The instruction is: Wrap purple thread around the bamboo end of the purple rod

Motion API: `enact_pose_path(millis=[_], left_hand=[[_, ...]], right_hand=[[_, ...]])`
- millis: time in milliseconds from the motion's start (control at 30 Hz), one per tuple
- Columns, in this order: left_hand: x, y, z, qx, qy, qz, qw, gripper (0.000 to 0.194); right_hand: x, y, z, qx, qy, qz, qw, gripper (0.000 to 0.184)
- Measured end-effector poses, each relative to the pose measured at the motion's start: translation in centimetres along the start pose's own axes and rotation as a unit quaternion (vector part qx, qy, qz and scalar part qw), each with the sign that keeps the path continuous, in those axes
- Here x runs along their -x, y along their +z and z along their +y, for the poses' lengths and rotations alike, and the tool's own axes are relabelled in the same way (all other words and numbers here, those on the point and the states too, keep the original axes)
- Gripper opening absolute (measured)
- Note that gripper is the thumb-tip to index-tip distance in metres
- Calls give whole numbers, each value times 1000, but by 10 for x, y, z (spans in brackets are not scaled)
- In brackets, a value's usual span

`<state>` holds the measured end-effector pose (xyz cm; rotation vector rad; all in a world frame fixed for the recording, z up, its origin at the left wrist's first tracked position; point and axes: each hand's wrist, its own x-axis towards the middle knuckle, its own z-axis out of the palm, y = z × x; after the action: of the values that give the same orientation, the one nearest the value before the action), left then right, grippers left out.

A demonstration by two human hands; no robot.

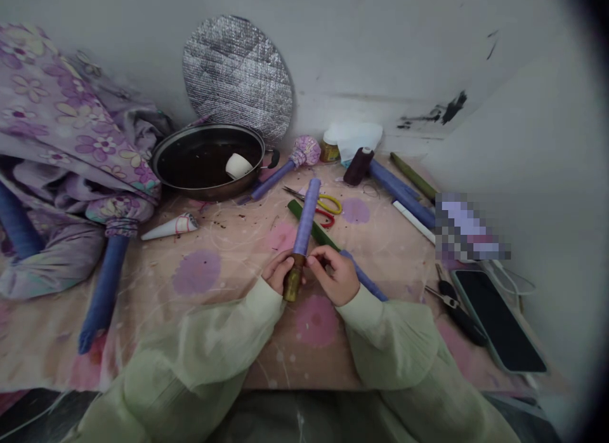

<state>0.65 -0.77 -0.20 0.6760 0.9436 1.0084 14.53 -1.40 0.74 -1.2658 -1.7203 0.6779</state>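
1. Left hand [278, 271] curls closed round the tube [304, 230], tip toward twelve o'clock, seemingly steadying it!
2. Right hand [337, 277] at three o'clock, fingers bent in; can't tell what's pinched.
3. Scissors [339, 205], one o'clock, probably kept handy.

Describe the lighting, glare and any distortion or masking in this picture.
Head view, overall: dim, fairly even light, soft shadows; head view, back: the silvery disc catches small glints; head view, right: a dark curved border and a pixelated patch; head view, centre: left hand, right hand and purple-wrapped rod readable, fine detail soft.
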Motion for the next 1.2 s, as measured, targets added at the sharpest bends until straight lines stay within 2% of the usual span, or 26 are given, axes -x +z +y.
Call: enact_pose_path(millis=[300,433,567,767,1033,1200], left_hand=[[-7,-10,-8,49,-31,-102,993,35],[-10,-13,-7,70,-28,-97,992,32],[-4,-9,-2,63,-48,-104,991,36],[9,3,2,37,-5,-46,998,44],[2,-2,0,10,42,11,999,44],[1,-3,-1,29,56,22,998,44]], right_hand=[[1,1,-2,-27,16,-15,999,13],[1,1,-4,-19,13,-10,1000,12],[0,1,-3,-35,6,-15,999,11],[0,1,-1,-30,-1,-9,1000,9],[-1,0,0,-8,-1,8,1000,8],[-1,0,0,-9,0,7,1000,10]])
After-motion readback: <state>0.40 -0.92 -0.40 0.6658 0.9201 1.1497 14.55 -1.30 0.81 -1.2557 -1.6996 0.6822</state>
